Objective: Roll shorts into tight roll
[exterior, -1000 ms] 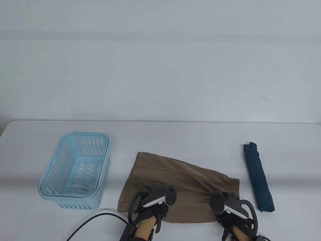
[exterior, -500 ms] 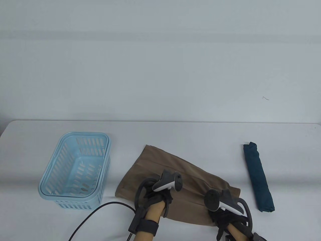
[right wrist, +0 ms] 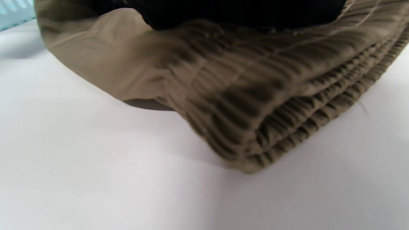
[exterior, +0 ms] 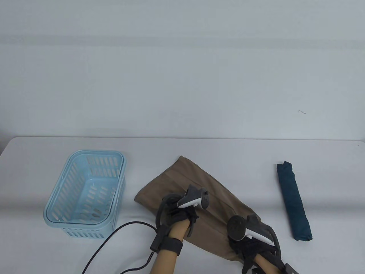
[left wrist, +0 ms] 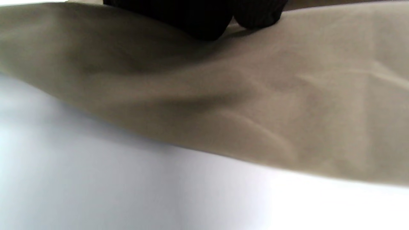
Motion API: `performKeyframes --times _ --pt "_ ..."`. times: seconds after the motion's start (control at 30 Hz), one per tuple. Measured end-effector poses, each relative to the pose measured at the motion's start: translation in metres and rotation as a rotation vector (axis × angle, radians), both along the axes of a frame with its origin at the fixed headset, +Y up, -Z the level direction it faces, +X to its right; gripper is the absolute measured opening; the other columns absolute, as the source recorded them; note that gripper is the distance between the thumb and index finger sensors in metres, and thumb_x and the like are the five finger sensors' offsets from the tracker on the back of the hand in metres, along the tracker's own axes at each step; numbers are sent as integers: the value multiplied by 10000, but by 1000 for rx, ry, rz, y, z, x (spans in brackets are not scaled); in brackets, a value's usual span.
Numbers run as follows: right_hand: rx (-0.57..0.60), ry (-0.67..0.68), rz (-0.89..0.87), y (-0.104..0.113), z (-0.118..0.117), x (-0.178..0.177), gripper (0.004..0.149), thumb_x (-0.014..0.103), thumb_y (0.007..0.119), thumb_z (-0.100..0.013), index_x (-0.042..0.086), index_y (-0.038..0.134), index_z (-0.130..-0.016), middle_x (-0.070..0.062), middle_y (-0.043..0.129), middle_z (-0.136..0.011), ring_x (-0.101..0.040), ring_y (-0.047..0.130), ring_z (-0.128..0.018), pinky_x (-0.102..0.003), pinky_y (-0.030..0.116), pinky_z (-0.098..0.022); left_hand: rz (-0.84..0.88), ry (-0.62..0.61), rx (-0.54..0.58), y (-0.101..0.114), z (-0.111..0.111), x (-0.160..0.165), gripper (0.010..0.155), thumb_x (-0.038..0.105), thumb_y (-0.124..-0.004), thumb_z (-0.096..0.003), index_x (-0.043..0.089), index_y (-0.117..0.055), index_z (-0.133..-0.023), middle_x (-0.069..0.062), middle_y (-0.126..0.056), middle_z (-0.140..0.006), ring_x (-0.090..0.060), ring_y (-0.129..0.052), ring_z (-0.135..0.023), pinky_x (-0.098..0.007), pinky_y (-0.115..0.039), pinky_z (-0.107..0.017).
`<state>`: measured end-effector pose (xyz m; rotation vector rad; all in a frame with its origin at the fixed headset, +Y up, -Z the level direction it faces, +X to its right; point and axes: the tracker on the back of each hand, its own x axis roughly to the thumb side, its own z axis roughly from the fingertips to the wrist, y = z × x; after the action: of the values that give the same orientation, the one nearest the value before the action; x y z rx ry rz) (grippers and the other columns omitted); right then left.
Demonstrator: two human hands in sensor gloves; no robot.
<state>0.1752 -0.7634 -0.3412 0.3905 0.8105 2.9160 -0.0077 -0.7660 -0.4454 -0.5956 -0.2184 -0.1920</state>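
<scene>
Brown shorts (exterior: 199, 194) lying folded, diagonal on worktop (exterior: 57, 257), right of blue basket (exterior: 85, 194). I'm pressing L hand (exterior: 182, 217) and R hand (exterior: 251, 245) on them; finger grip — can't tell.

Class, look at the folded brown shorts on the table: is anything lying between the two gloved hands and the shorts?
Nothing visible does. The left hand and the right hand already rest directly on the brown shorts. The basket and the rolled navy garment lie off to either side.
</scene>
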Motion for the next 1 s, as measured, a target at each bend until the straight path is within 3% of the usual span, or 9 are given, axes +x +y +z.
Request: performKeyframes --times 0.3,0.5,1.0 --pt "-20 62 -60 0 0 -19 493 297 605 -543 55 628 -972 -261 620 -901 -439 703 -785 -587 615 -594 -40 4 5 -2 -20 0 488 362 -646 -543 60 -570 -919 -207 -496 -1084 -498 -543 -1038 -747 -345 -682" --pt "-85 78 -184 -3 -6 -28 484 308 607 -540 50 651 -948 -258 653 -840 -404 771 -683 -517 704 -512 -89 4 -12 -3 -32 1 504 374 -655 -537 88 -525 -931 -189 -433 -1113 -488 -453 -1068 -748 -294 -688" --pt "-199 49 -400 -17 -23 -45 508 314 594 -545 55 585 -982 -246 597 -835 -333 749 -633 -428 697 -473 -130 14 35 -8 -65 7 514 337 -667 -534 111 -462 -948 -184 -332 -1137 -485 -358 -1086 -739 -269 -700"
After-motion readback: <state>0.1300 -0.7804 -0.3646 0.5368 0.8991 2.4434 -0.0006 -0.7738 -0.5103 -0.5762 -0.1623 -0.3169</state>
